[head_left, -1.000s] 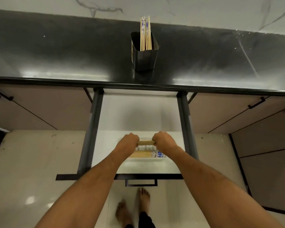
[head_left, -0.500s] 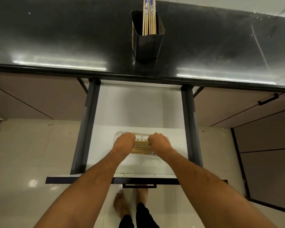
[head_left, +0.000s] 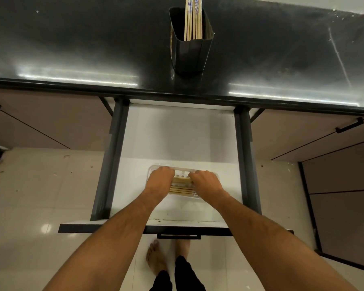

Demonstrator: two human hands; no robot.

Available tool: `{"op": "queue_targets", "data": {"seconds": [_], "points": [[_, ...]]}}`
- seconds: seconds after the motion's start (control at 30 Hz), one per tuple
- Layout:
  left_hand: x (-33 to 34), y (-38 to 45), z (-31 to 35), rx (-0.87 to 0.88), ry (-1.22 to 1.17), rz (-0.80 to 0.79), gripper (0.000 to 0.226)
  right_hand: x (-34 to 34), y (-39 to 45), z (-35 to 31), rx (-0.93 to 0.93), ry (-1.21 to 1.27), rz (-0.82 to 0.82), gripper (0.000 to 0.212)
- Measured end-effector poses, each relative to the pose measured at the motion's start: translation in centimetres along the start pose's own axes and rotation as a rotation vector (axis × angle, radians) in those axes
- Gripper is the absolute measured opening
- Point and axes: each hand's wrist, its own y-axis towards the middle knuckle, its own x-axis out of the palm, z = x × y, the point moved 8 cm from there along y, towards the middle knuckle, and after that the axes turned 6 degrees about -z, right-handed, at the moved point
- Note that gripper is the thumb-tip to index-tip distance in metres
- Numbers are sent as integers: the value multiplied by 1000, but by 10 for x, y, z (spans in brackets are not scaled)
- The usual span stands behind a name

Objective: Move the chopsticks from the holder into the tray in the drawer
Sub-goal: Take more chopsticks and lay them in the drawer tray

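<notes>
Both hands have dropped lower into the tray (head_left: 151,171), near the drawer's (head_left: 178,131) front edge. Left hand (head_left: 160,180) and right hand (head_left: 206,181) have fingers curled onto opposite ends of a chopstick bundle (head_left: 180,185), lying crosswise atop others. More chopsticks (head_left: 192,19) stand upright in the holder (head_left: 190,53) on the black countertop (head_left: 72,43), near its front edge.

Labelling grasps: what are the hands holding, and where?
Both hands, left hand and right hand, hold one bundle of chopsticks by its two ends, over the tray.
</notes>
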Motion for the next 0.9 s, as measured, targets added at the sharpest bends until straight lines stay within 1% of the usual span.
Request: {"op": "queue_targets", "data": {"seconds": [0.13, 0.27, 0.33, 0.57, 0.77, 0.9], "points": [[-1, -2, -1, 10, -20, 36, 15, -3, -5, 4, -4, -26, 34, 24], [-3, -6, 0, 33, -29, 123, 20, -5, -11, 6, -18, -55, 78, 28], [-1, -8, 1, 41, -42, 142, 22, -6, -13, 6, -18, -67, 84, 27], [-1, -11, 0, 25, -54, 153, 25, -5, -15, 3, -17, -113, 34, 18], [4, -16, -2, 16, -113, 144, 30, -5, -17, 4, -4, -111, 43, 20], [3, -18, -6, -20, -207, 163, 20, -3, -15, 4, -4, -126, 42, 22]]}}
